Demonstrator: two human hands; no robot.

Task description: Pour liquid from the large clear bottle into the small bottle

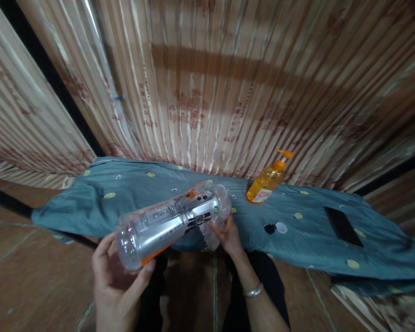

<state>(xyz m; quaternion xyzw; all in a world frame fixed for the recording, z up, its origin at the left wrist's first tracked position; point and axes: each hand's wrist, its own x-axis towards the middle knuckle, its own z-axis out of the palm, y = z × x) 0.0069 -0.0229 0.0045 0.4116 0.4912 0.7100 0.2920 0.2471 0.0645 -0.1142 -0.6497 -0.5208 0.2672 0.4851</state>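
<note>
A large clear plastic bottle (169, 221) with a silver and orange label lies slantwise in the air above the cloth-covered surface. Its base end rests in my left hand (114, 272), with the thumb below and fingers curled behind it. Near the bottle's other end, my right hand (228, 235) pinches a thin white tissue (210, 235) against its underside. Part of the tissue hangs down below the bottle. A silver bangle (253, 290) circles my right wrist.
An orange pump bottle (267, 182) stands at the back of the blue-green cloth (131, 177). A small black-and-white round item (275, 228) and a dark phone (343, 226) lie on the right. Behind hangs a striped curtain (200, 106); dark poles stand at both sides.
</note>
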